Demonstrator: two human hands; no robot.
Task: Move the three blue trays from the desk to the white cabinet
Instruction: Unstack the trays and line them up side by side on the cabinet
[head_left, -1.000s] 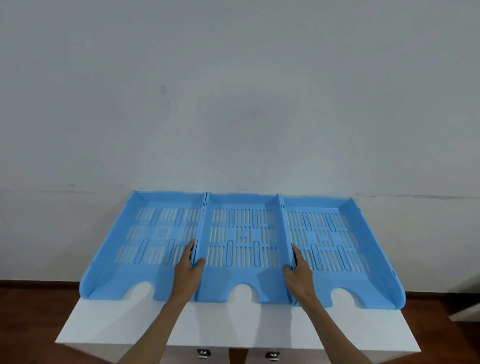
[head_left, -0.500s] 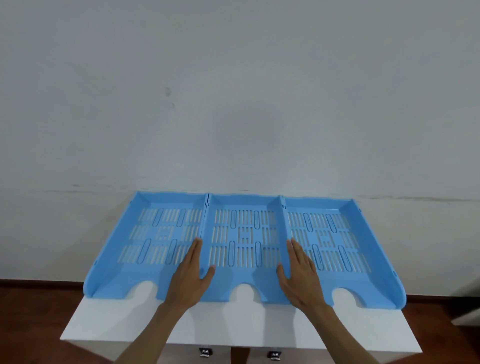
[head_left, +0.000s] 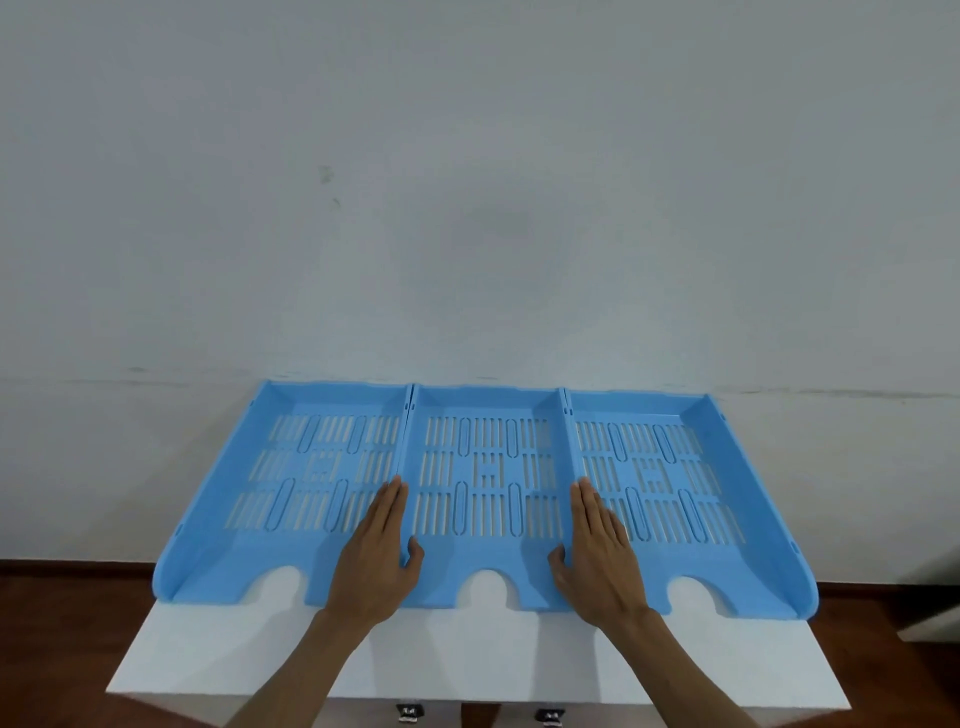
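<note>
- Head view, looking down: our three blue trays sit side by side on the white cabinet top (head_left: 467, 660), walls touching, backs close to the grey wall (head_left: 467, 208).
- We see the left tray (head_left: 291, 467) and the right tray (head_left: 691, 467) overhanging the cabinet's side edges; a bare white strip lies in front of the row, nearest us.
- Our left hand (head_left: 376, 556) lies flat with fingers straight and together on the left tray's floor, along the wall shared with the middle tray (head_left: 488, 467); its thumb is in the middle tray.
- Our right hand (head_left: 597, 556) mirrors it on the right tray's floor, thumb in the middle tray. Neither hand grips anything.
- All three trays hold nothing; their floors are slotted, each front edge has a rounded notch.
- Brown floor (head_left: 67, 623) shows on both sides.
</note>
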